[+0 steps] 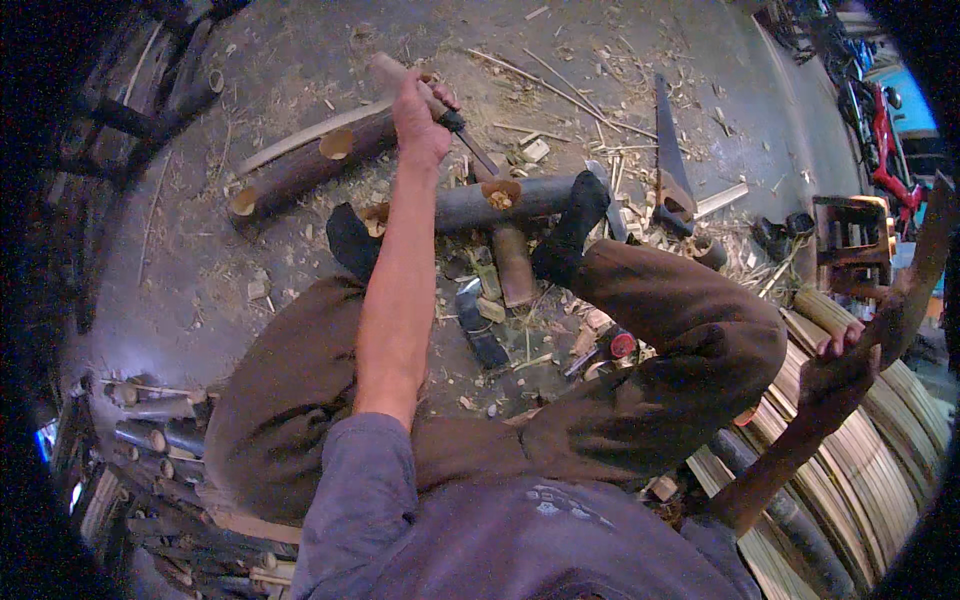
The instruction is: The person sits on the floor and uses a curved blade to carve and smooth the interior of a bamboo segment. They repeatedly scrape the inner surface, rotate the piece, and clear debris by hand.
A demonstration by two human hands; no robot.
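Observation:
My left hand (pixel 425 120) is closed round the wooden handle of a chisel (pixel 478 155). Its metal blade slants down to the far edge of a hole cut in a dark bamboo pole (pixel 460 208); pale chips lie in that hole. My socked feet press on the pole at both sides, and a short bamboo piece (pixel 513 265) lies beneath it. Raised at the far right, my right hand (pixel 840 372) grips a long, brown, slightly curved wooden-looking club (pixel 915 262). Its exact kind is hard to make out in the shade.
Another bamboo pole (pixel 300 168) with cut holes lies far left. A handsaw (pixel 672 150) rests on the floor right of my foot, among shavings. Bundled bamboo strips (pixel 850 440) stand at right, a stack of bamboo tubes (pixel 150 440) at left. A dark curved object (pixel 480 325) lies between my legs.

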